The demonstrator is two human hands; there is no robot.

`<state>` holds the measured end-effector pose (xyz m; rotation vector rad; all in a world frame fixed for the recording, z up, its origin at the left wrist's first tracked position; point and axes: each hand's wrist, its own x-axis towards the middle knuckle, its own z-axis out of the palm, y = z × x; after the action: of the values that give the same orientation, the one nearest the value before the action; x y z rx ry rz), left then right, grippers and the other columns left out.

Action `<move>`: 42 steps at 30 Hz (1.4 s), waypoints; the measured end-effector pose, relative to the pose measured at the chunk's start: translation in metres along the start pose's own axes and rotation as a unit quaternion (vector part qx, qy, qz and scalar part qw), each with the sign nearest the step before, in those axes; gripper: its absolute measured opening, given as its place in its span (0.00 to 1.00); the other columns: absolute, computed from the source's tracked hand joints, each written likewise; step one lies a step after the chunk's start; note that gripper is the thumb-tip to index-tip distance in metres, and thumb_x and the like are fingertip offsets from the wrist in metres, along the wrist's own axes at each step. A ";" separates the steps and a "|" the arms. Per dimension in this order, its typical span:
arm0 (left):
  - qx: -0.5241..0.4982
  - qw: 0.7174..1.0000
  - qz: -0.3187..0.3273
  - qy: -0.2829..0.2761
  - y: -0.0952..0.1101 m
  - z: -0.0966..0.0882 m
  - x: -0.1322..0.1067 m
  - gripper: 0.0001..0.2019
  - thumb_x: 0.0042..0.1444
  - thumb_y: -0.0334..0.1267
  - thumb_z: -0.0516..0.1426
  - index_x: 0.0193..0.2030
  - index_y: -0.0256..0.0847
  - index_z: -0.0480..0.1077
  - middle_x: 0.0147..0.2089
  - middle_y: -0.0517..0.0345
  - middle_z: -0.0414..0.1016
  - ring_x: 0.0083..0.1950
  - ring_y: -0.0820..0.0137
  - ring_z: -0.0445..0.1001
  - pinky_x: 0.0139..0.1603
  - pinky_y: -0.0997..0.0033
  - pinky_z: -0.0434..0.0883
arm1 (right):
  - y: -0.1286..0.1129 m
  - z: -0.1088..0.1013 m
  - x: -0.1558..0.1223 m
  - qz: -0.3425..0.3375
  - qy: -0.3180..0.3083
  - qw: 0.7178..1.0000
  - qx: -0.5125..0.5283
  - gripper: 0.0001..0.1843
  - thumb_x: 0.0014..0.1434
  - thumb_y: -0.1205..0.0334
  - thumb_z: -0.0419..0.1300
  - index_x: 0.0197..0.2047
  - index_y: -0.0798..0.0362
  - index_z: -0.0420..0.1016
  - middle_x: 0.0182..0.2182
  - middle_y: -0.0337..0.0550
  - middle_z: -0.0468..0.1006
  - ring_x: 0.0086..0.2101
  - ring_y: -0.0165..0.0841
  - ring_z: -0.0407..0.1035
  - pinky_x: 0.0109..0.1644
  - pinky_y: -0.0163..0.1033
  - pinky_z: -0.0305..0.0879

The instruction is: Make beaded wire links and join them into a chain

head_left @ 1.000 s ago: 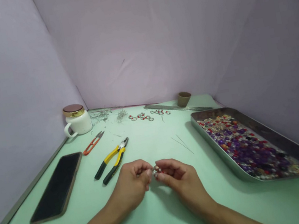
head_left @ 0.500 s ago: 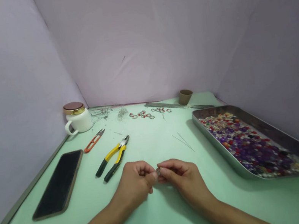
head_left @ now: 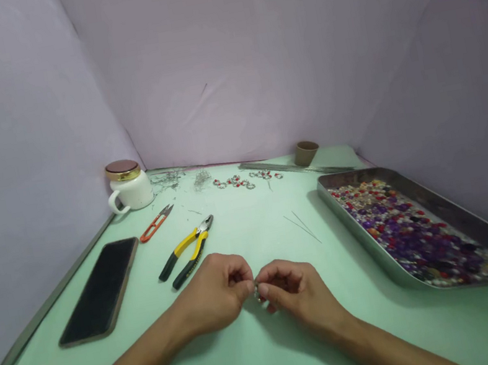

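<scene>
Near the front middle of the table, my left hand (head_left: 227,289) and my right hand (head_left: 299,292) meet at the fingertips. Between them is a small ring of clear and silvery beads (head_left: 257,291), partly covered by fingers. My right thumb and fingers pinch it from one side. On the other side my left thumb and forefinger are pressed together at its upper edge; whether they grip the beads or a wire end is too small to tell. Yellow-and-black pliers (head_left: 200,240) lie beyond my left hand. Two thin wires (head_left: 303,226) rest beyond my right hand.
A metal tray (head_left: 363,243) of mixed beads stands right. Left are a phone (head_left: 100,293), orange thread snips (head_left: 153,227) and a lidded white mug (head_left: 135,192). Beaded rings (head_left: 237,182), wire scraps (head_left: 170,178), a wire bundle (head_left: 288,167) and a brown cup (head_left: 305,153) lie at the back.
The ring of beads shows more between my fingertips, extending lower. My left hand has risen slightly relative to my right. The whole view has shifted a little.
</scene>
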<state>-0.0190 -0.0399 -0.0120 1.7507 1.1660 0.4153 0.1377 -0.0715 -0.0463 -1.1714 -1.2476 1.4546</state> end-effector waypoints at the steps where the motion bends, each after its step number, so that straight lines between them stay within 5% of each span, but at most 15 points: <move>1: 0.007 1.000 0.002 -0.007 0.000 -0.001 -0.001 0.05 0.44 0.34 0.51 0.23 0.36 0.65 0.18 0.66 0.58 0.21 0.77 0.56 0.21 0.78 0.52 | 0.000 0.000 0.000 0.001 0.001 1.000 -0.001 0.06 0.44 0.62 0.62 0.26 0.56 0.71 0.18 0.36 0.71 0.19 0.25 0.64 0.24 0.31 0.62; 15: -0.030 0.999 0.019 -0.027 -0.010 0.003 0.004 0.04 0.45 0.32 0.49 0.24 0.37 0.62 0.18 0.66 0.58 0.21 0.77 0.55 0.21 0.78 0.52 | 0.005 -0.011 0.006 0.008 -0.096 0.992 0.087 0.11 0.42 0.62 0.65 0.30 0.56 0.70 0.21 0.36 0.73 0.23 0.26 0.67 0.29 0.33 0.63; 35: -0.138 0.988 -0.057 -0.028 -0.003 0.014 0.002 0.03 0.41 0.29 0.48 0.23 0.37 0.61 0.14 0.66 0.59 0.16 0.78 0.58 0.17 0.79 0.55 | 0.002 -0.010 0.005 0.019 -0.126 0.988 0.085 0.11 0.42 0.63 0.65 0.25 0.56 0.66 0.19 0.36 0.72 0.23 0.26 0.67 0.29 0.33 0.62; 42: -0.068 0.995 -0.026 0.071 -0.007 0.019 0.002 0.05 0.46 0.33 0.48 0.24 0.37 0.63 0.17 0.64 0.62 0.19 0.77 0.58 0.20 0.78 0.54 | 0.005 -0.011 0.007 0.002 -0.092 0.993 0.078 0.10 0.45 0.63 0.63 0.31 0.55 0.67 0.23 0.36 0.71 0.25 0.26 0.66 0.31 0.33 0.62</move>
<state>-0.0085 -0.0471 -0.0279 1.5912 1.2506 0.5814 0.1466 -0.0634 -0.0527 -0.9542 -1.2293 1.6619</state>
